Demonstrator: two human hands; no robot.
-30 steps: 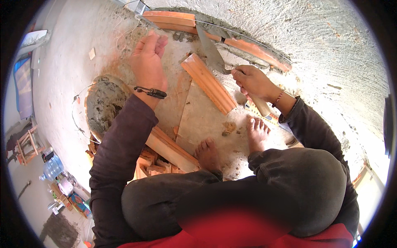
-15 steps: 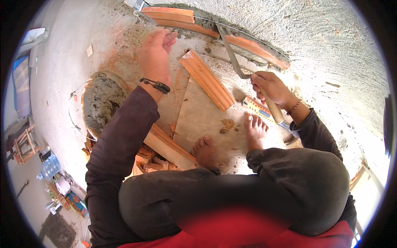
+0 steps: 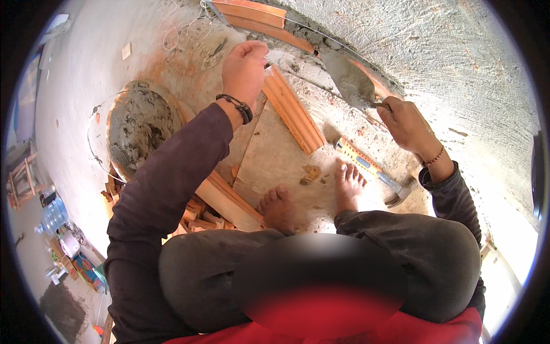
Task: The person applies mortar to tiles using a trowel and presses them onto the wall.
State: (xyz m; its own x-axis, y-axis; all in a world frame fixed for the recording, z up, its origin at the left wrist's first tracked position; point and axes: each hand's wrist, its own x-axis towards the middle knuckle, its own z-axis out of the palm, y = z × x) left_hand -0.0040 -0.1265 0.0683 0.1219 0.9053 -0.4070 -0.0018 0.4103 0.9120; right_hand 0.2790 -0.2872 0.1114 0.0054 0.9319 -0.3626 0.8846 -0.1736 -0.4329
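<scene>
My right hand grips a trowel by its handle, the grey mortar-smeared blade turned broadly to view. That blade is over the mortar bed beside terracotta moulding pieces laid along the wall's foot, partly covering them. My left hand is closed with curled fingers, near the upper end of a loose grooved terracotta piece; whatever is in its fingers, if anything, is hidden. A taut string runs along the laid row. Left of my forearm stands a round tub holding grey mortar.
A hammer with a yellow and blue handle lies by my right foot. More terracotta pieces are stacked beside my left knee. The rough plastered wall rises on the right. A blue water jug stands far left.
The trowel has swung from edge-on to showing its flat face, its handle now mostly behind my right hand. That hand moved slightly right; my left hand moved right, toward the loose terracotta piece.
</scene>
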